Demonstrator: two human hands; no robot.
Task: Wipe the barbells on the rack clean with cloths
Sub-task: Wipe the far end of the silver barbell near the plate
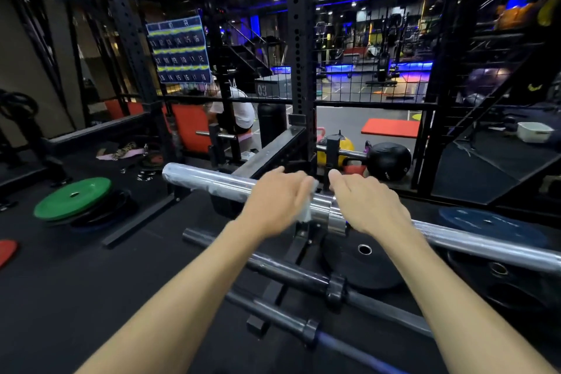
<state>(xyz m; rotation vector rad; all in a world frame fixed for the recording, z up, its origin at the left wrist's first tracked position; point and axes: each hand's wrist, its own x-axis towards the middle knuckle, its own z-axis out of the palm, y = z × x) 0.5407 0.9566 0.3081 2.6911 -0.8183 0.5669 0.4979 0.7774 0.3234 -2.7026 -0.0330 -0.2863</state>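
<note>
Pressing a white cloth (307, 206) onto the chrome barbell (212, 181), the left hand (274, 202) lies palm-down over the sleeve just left of the collar (335, 215), its grip curled around the cloth. The right hand (368, 205) rests on the bar just right of the collar, fingers loosely extended, grasping nothing. Both forearms reach straight forward. Two dark bars (273, 267) lie on the rack below the barbell.

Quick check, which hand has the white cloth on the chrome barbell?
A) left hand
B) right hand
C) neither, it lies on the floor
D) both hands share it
A: the white cloth shows under the left hand, against the chrome barbell sleeve; the right hand rests on the bar beside the collar with no cloth visible.
</note>
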